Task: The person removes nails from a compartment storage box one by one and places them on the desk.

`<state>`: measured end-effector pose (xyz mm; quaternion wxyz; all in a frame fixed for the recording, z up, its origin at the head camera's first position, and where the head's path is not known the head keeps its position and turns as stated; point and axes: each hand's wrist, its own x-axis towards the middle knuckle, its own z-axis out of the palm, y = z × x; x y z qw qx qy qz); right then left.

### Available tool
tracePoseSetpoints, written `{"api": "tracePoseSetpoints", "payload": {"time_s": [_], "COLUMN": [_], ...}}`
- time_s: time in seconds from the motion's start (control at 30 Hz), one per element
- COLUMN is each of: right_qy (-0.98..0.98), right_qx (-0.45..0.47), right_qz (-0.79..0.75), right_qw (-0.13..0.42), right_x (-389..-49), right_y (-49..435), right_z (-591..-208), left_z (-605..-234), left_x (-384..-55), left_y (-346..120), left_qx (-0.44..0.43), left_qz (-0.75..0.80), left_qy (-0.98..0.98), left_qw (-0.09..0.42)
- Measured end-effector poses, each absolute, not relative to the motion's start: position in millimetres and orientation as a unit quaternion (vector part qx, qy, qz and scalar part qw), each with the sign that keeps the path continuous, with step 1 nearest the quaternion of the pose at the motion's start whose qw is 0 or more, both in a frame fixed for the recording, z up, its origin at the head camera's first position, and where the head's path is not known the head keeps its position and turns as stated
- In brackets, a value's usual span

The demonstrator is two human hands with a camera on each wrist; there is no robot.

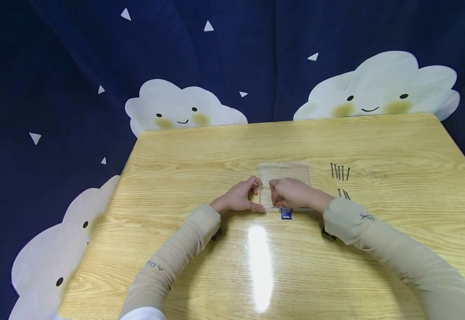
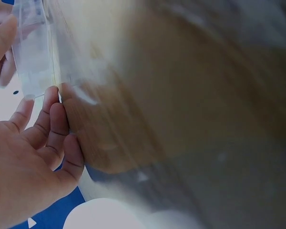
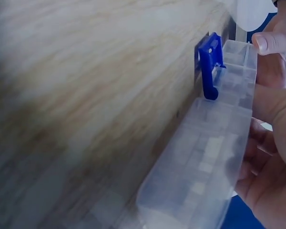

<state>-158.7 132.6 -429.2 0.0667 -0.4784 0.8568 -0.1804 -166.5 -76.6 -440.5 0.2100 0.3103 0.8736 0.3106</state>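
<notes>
A clear plastic divided box (image 1: 284,169) lies with its lid folded back on the table; in the right wrist view its compartments show through the wall. On the front edge sits a blue latch (image 3: 208,67). My left hand (image 1: 240,194) holds the box's left side, thumb near the front corner and curled fingers farther back. Over the front compartments, my right hand (image 1: 294,193) has its fingertips bent down into the box. They seem to pinch a small thin piece (image 1: 271,207), too small to identify. That hand hides much of the box's middle.
Right of the box, a row of several dark screws (image 1: 339,172) lies on the wooden table (image 1: 200,151). Closer in, more screws (image 1: 343,194) are partly covered by the right forearm. A dark blue curtain (image 1: 216,58) with clouds hangs behind the table's far edge.
</notes>
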Motion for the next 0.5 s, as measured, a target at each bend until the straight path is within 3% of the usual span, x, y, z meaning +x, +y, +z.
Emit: {"api": "tracePoseSetpoints", "payload": {"time_s": [0.5], "right_qy": [0.841], "right_qx": [-0.494], "right_qz": [-0.200], "right_qw": [0.093], "right_x": [-164.5], "right_y": [131.6], "right_z": [-433.2], "left_z": [-441.1], "left_x": [-167.2], "left_y": [-76.7], "left_qx": [0.312], "left_qz": [0.311], "left_qy": [0.873], "left_qw": [0.208]}}
